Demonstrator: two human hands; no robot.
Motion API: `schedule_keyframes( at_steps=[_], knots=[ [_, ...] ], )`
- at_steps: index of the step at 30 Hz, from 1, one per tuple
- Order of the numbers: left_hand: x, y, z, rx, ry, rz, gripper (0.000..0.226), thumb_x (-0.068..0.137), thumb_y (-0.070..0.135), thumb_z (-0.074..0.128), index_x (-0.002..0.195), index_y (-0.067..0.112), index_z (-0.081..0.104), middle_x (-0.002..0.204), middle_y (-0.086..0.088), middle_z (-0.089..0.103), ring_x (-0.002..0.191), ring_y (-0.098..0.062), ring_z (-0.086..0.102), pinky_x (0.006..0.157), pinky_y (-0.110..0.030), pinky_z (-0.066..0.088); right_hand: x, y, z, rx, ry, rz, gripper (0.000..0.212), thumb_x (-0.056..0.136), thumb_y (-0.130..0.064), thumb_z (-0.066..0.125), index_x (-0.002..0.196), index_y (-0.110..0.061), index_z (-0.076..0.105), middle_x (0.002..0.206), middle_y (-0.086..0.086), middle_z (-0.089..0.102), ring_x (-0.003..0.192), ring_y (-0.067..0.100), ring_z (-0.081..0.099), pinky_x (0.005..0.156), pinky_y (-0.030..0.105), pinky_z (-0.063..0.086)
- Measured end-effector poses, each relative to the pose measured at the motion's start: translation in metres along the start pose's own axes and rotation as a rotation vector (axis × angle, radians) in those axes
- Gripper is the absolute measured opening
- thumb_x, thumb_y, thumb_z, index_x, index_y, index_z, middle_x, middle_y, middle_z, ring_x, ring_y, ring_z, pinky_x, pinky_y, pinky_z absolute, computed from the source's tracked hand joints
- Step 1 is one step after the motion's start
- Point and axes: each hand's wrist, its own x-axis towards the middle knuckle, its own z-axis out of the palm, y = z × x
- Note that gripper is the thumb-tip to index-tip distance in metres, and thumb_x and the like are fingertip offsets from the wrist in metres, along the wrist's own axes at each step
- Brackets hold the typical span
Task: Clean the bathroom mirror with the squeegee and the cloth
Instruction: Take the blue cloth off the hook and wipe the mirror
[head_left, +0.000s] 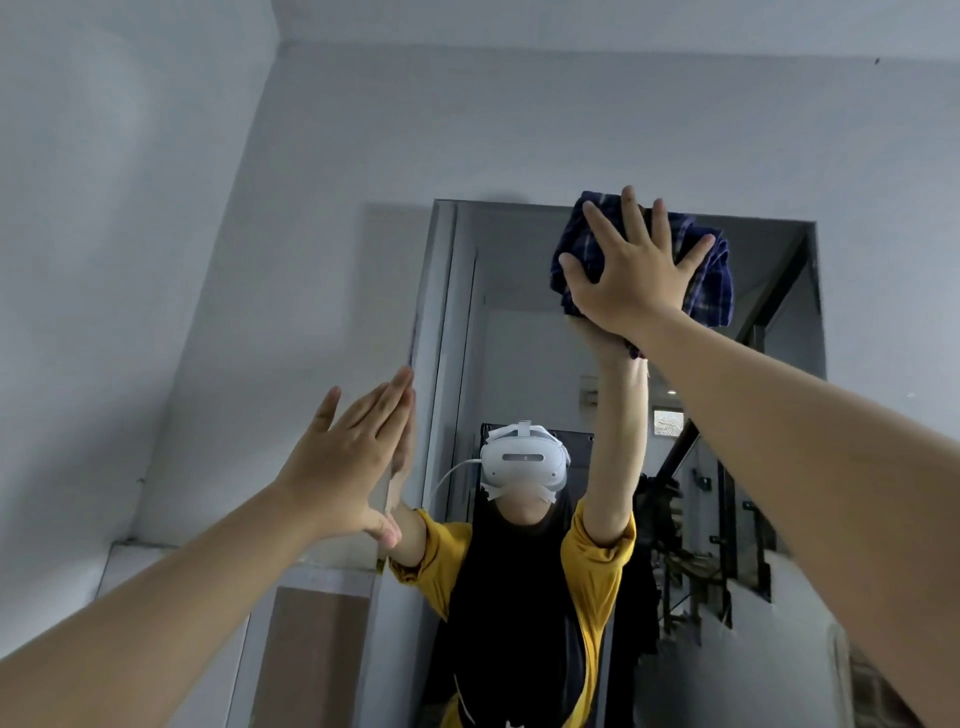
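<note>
The wall mirror (511, 270) fills the middle of the head view and reflects me in a yellow top with a white headset. My right hand (631, 278) is raised near the mirror's top edge, fingers spread, pressing a folded dark blue plaid cloth (709, 283) flat against the glass. My left hand (345, 465) is open and flat, its fingertips resting on the mirror's left edge with nothing in it. No squeegee is in view.
Pale grey walls (156, 234) surround the mirror, with a room corner at the upper left. A white ledge (311, 564) runs below my left hand. The mirror reflects a doorway and a dark stair railing (727, 545) behind me.
</note>
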Motion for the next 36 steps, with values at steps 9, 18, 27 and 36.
schedule_keyframes(
  at_steps=[9,18,27,36],
  knots=[
    [0.001,0.002,0.002,0.075,0.014,-0.042,0.16,0.017,0.084,0.063,0.143,0.01,-0.002,0.153,-0.012,0.01,0.135,-0.029,0.032,0.101,-0.053,0.021,-0.002,0.105,-0.024,-0.007,0.046,0.36,0.065,0.084,-0.065,0.033,0.144,-0.044,0.021,0.161,-0.003,0.008,0.148,0.028,0.002,0.105,0.075,-0.004],
    [-0.002,0.007,0.0,-0.017,0.004,-0.023,0.148,0.048,0.075,0.067,0.128,0.01,-0.039,0.144,-0.004,-0.039,0.142,-0.023,-0.013,0.106,-0.046,-0.01,-0.023,0.039,-0.011,0.067,0.005,0.644,0.071,0.087,-0.061,0.028,0.15,-0.035,0.008,0.162,0.003,-0.006,0.146,0.035,-0.009,0.103,0.076,-0.005],
    [-0.027,0.01,0.008,0.022,0.078,0.097,0.121,0.041,0.072,0.073,0.135,0.002,0.042,0.145,-0.013,0.038,0.128,-0.028,0.044,0.099,-0.05,0.026,-0.049,-0.102,0.021,0.116,-0.084,0.229,0.073,0.085,-0.053,0.041,0.15,-0.035,0.01,0.161,0.004,-0.008,0.146,0.035,-0.012,0.101,0.074,-0.012],
    [-0.048,0.03,0.032,-0.119,0.048,0.008,0.13,0.056,0.064,0.072,0.146,0.008,-0.004,0.155,-0.006,-0.015,0.144,-0.023,0.003,0.109,-0.043,-0.001,-0.077,-0.134,0.032,-0.027,-0.188,-0.373,0.066,0.087,-0.059,0.036,0.148,-0.042,0.015,0.162,-0.003,-0.001,0.148,0.029,-0.007,0.106,0.07,-0.009]
  ],
)
